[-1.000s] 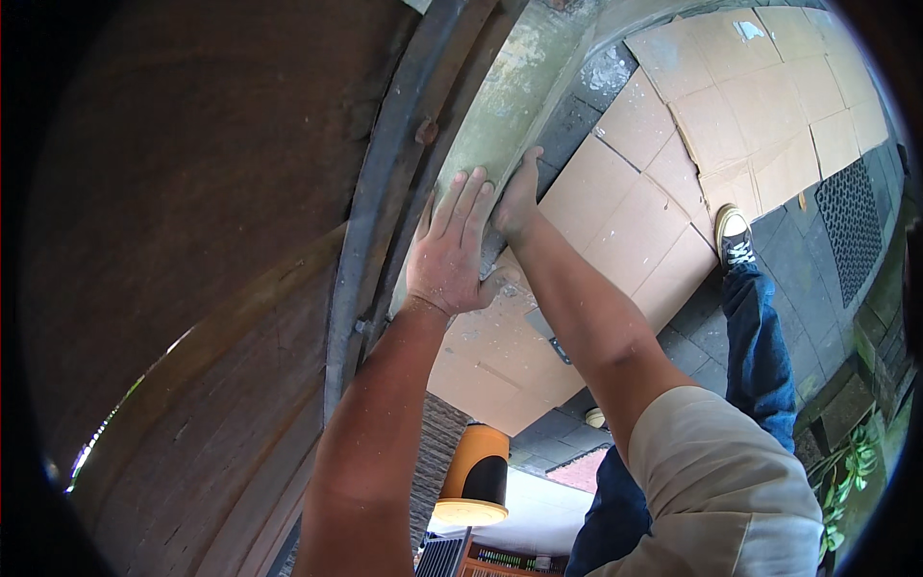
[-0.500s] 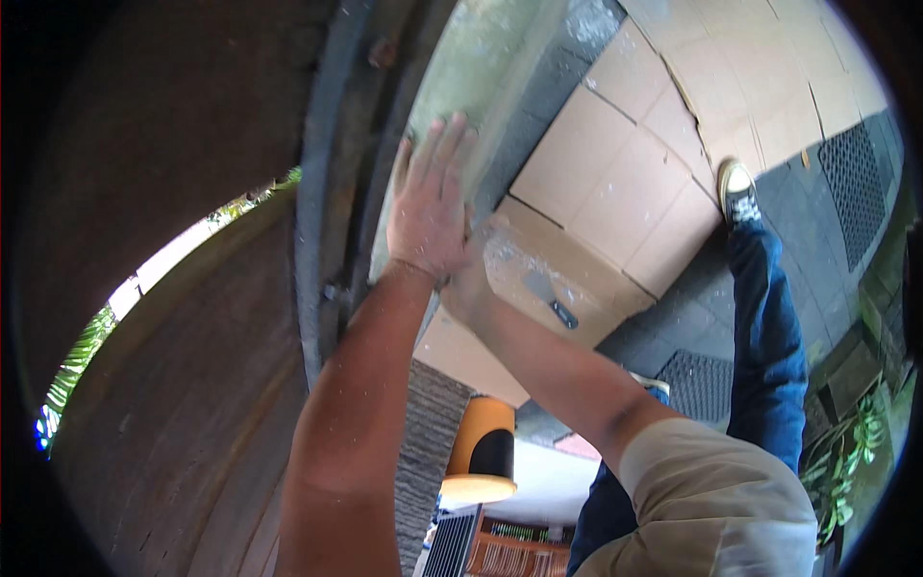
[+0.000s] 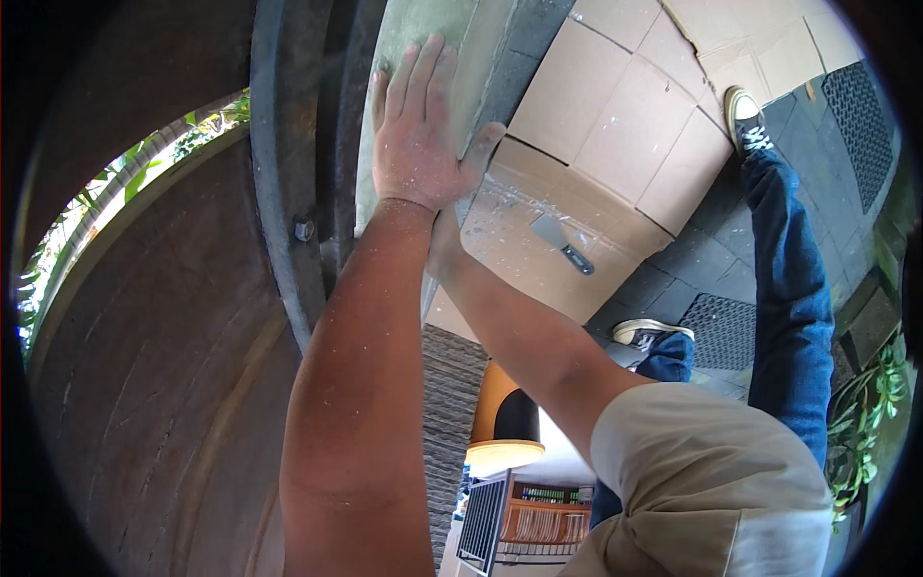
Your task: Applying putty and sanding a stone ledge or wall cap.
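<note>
resting bare, dusty left hand flat, fingers extended, on pale green plaster wall
cannot tell the grip of bare right hand, mostly behind the other; might slip through powdery skin, or tread unseeing on grey-bladed, black-handled scraper atop flat brown cardboard

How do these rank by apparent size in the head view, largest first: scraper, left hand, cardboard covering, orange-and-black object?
1. Cardboard covering
2. Left hand, probably helped by nearness
3. Orange-and-black object
4. Scraper
</note>
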Tool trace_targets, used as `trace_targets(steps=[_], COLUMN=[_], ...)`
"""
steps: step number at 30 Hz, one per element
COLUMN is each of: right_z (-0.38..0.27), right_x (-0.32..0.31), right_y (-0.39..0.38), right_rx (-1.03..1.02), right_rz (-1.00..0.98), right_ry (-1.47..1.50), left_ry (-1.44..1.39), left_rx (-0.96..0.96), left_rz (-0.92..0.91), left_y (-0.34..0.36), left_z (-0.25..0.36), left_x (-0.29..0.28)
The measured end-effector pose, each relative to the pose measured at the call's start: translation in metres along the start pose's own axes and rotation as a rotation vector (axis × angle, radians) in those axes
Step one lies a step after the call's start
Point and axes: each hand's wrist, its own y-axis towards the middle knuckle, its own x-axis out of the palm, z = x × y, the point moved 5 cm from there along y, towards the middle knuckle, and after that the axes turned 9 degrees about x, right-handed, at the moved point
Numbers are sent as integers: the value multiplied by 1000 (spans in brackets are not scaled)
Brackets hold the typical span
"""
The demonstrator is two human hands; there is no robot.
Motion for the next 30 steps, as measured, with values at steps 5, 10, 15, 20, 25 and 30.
trace_targets(steps=[5,10,15,20,25,30], right_z=[30,-164,-237,-207,-243,-204], right_x=[84,202,257,274,285,298], right_y=[-58,-37,-26,-60,-38,-60], right_rx=[-70,-359,-667,-565,-457,-398], right_rz=[-184,-227,-252,-129,-224,-276], right_ry=[-172,-335,-638,-564,-614,-736], left_ry=[125,-17,-52,-17,-18,164], left_rx=[-46,-84,-74,-112,-147,-175], left_rz=[-76,-135,-143,-167,-149,-240], left_y=[-18,-8,2,-14,0,-16], left_z=[-21,-10,2,-8,-3,-11], left_x=[-26,-9,-6,-14,-8,-16])
